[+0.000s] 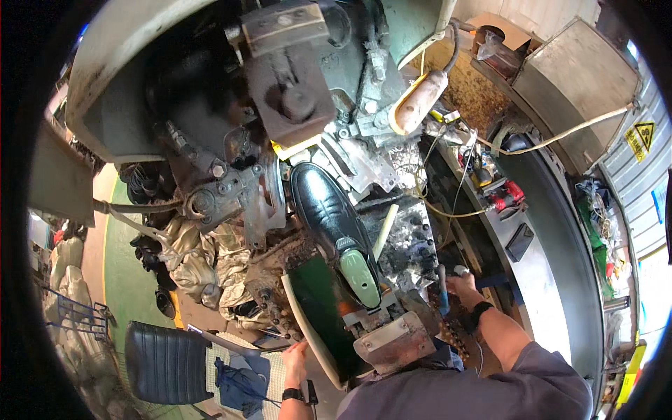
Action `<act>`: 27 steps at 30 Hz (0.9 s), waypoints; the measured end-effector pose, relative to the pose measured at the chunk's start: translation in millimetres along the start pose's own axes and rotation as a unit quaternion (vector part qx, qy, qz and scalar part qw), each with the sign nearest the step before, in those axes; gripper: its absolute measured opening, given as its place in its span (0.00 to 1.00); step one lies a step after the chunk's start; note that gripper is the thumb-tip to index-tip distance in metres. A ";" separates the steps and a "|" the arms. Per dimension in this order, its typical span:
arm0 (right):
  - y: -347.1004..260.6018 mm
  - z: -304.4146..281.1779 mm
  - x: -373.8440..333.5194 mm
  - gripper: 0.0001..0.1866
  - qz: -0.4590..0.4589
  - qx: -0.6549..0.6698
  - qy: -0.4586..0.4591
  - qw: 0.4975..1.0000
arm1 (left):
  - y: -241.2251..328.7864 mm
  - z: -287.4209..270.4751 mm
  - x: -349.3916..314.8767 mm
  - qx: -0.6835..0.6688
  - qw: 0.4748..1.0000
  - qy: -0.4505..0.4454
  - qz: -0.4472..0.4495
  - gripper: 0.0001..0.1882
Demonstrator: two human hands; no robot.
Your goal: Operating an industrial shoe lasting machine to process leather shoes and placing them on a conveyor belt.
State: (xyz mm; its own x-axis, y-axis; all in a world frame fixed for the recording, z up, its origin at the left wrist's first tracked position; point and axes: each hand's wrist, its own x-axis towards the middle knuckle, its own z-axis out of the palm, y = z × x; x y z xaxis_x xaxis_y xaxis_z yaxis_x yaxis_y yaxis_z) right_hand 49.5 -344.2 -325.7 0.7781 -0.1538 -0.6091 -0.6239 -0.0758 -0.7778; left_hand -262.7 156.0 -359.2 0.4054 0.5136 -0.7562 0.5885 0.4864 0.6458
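Black shoe (332, 218) lies ahead, between left hand (295, 360) and right hand (462, 288), toe away, neither clearly nearer; grips cannot be told.

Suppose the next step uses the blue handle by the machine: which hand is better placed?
The right hand, most likely: it is close beside the blue handle. The left hand is farther off, on the other side of the dark green panel.
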 end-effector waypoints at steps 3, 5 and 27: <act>-46.0 -6.9 -26.5 0.16 -0.064 0.063 0.030 0.996 | 32.8 9.3 -8.0 0.078 0.954 0.221 0.188 0.14; -81.1 -0.4 -40.6 0.15 -0.120 0.070 -0.002 0.990 | 72.5 27.2 -24.7 -0.001 0.922 0.227 0.314 0.15; -195.5 121.0 -127.4 0.12 -0.493 -0.362 -0.109 0.784 | 248.5 239.8 -216.0 0.111 0.811 -0.002 0.575 0.59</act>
State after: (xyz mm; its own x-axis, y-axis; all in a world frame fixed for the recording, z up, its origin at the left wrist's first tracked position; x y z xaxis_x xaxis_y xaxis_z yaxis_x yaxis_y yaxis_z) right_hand 81.3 -190.6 -114.8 0.8536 0.4961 0.1590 0.4706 -0.6032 -0.6440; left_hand -36.2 -3.6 -60.5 0.7775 0.5343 0.3317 -0.0689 -0.4520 0.8894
